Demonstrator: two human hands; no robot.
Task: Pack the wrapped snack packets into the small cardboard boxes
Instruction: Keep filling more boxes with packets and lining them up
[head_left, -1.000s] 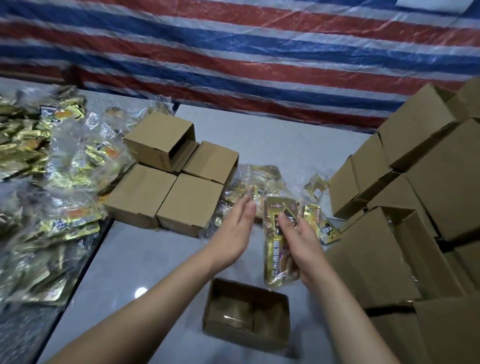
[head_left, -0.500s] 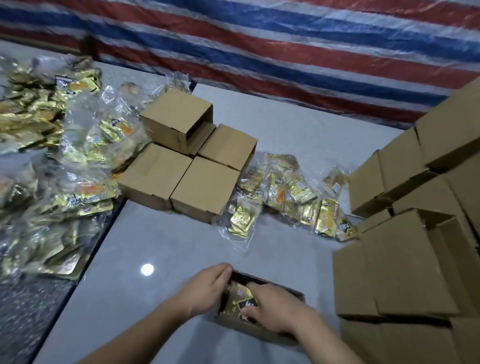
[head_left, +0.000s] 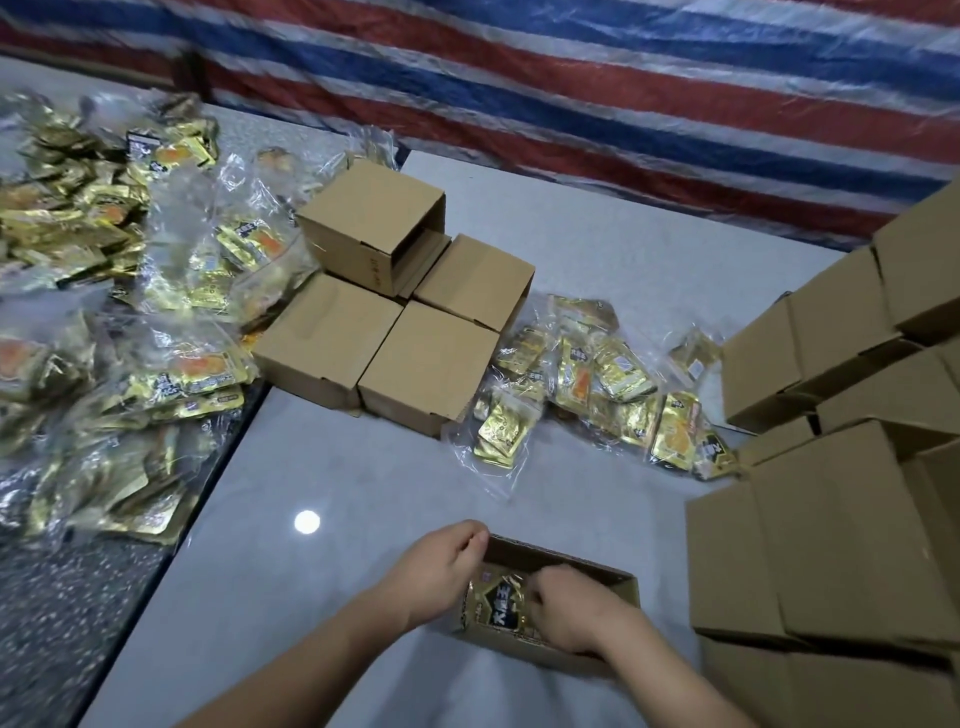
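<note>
gold foil, brown card, striped tarp
gold-and-black packet (head_left: 498, 603) under the grip sits in a plain brown box (head_left: 621, 584); beyond it, pale grey table (head_left: 597, 244) and red, white and blue striped tarp (head_left: 571, 78).

far: striped tarpaulin (head_left: 571, 88) in red, blue and white across the whole back | floor: pale grey glossy tile (head_left: 322, 597), bright round light reflection (head_left: 306, 521) near centre | left: dark speckled floor strip (head_left: 62, 613) beside the tile edge
</note>
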